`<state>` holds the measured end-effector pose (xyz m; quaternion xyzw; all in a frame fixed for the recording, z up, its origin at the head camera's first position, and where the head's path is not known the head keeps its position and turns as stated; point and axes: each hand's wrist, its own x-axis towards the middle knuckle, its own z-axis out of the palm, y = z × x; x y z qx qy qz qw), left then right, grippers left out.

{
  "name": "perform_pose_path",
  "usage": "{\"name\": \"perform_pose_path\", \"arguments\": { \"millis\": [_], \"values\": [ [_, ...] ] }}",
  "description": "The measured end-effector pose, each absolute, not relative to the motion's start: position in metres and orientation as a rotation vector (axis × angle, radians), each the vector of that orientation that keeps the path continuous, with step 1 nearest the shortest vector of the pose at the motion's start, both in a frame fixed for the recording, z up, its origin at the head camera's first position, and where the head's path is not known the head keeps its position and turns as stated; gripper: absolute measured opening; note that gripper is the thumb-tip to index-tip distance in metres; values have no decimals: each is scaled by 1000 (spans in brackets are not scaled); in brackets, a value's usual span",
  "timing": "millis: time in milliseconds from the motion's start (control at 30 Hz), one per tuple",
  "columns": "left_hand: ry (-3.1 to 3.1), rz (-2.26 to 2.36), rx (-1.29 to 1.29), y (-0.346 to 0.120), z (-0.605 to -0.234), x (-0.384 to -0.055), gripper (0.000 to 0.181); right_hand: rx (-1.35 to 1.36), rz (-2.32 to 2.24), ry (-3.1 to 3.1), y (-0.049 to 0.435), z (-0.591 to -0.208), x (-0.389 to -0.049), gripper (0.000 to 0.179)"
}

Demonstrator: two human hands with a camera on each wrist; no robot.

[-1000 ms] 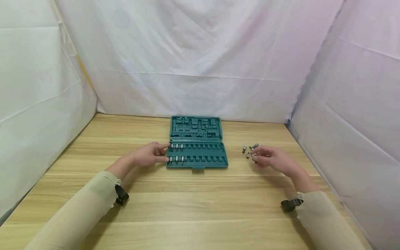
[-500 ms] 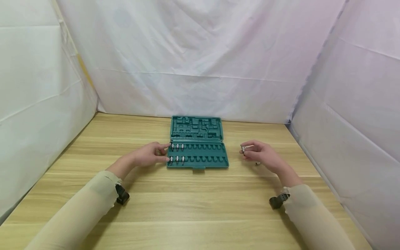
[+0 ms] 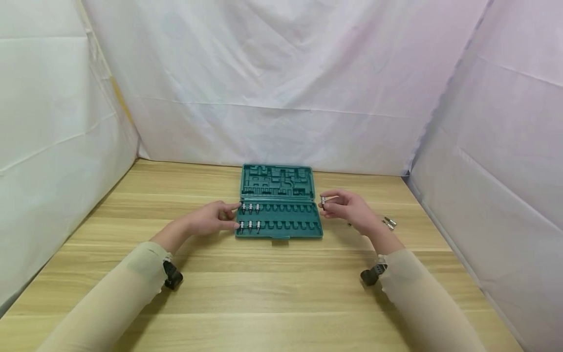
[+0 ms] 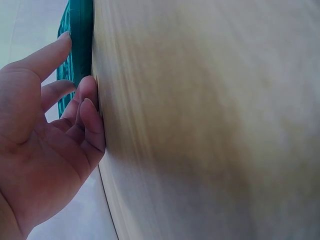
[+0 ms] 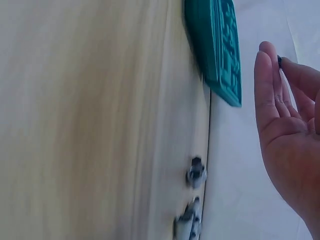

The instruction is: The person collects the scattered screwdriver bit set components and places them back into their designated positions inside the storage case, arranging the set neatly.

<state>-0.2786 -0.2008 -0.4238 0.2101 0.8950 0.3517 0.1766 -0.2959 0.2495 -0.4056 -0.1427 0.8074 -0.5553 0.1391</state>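
Observation:
An open green plastic case (image 3: 281,215) lies on the table, its lid folded back flat. Two rows of bit sockets (image 3: 250,225) fill the left end of its near half; the slots farther right are bare. My left hand (image 3: 213,217) is at the case's left edge, with index finger and thumb tips touching it and the other fingers bent. Just off the right edge, my right hand (image 3: 346,209) pinches a bit socket (image 3: 323,200) between thumb and fingertips, raised above the table. In the right wrist view only its dark tip shows between the fingers.
Several loose bit sockets (image 3: 389,223) lie on the wooden table (image 3: 272,283) to the right of the right hand; one is partly hidden beneath the hand. White cloth (image 3: 272,88) hangs behind the table and along both sides.
My right hand has picked a bit socket from the loose group and carried it left to the case's right edge. The left hand has stayed in place at the case.

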Motion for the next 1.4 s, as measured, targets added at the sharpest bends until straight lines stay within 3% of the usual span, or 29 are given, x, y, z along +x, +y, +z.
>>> {"name": "perform_pose_path", "arguments": {
  "millis": [1400],
  "values": [
    [2544, 999, 596, -200, -424, -277, 80, -452, -1490, 2413, 152, -419, -319, 36]
  ]
}}
